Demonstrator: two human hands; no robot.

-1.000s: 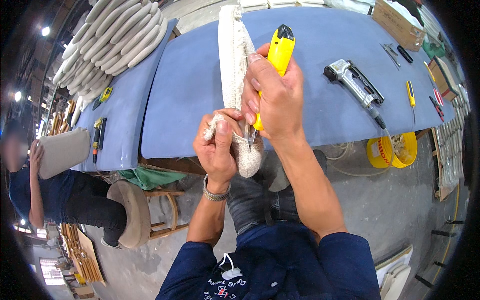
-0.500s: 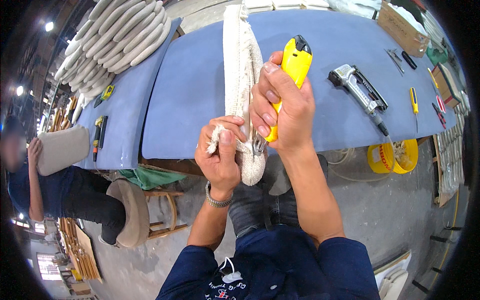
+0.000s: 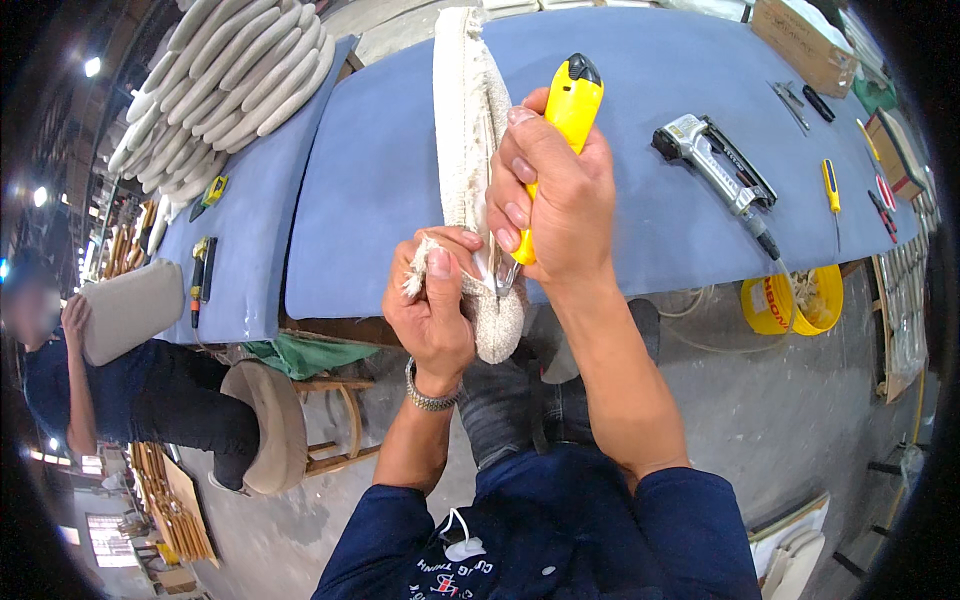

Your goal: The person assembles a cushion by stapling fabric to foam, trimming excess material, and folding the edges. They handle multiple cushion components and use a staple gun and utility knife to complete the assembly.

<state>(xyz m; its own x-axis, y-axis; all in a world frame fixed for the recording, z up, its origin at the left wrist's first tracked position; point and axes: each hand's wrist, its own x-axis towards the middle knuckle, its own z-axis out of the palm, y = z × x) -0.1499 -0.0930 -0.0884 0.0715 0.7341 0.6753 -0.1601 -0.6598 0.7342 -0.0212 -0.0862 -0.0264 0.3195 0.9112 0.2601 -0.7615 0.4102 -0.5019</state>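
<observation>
Two hands work one cream padded strip (image 3: 468, 130) lying on the blue tabletop (image 3: 640, 210): left hand (image 3: 432, 310) fingers pinch its frayed near end, right hand (image 3: 552, 200) fingers clamp a yellow utility knife (image 3: 562, 120) just beside them.

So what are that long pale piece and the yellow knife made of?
The long pale piece looks like padding wrapped in coarse cream fabric: nubbly weave, frayed threads at the end pinched by the left hand. The yellow knife in the right hand seems glossy moulded plastic with a black cap; its tip looks like bare metal.
</observation>
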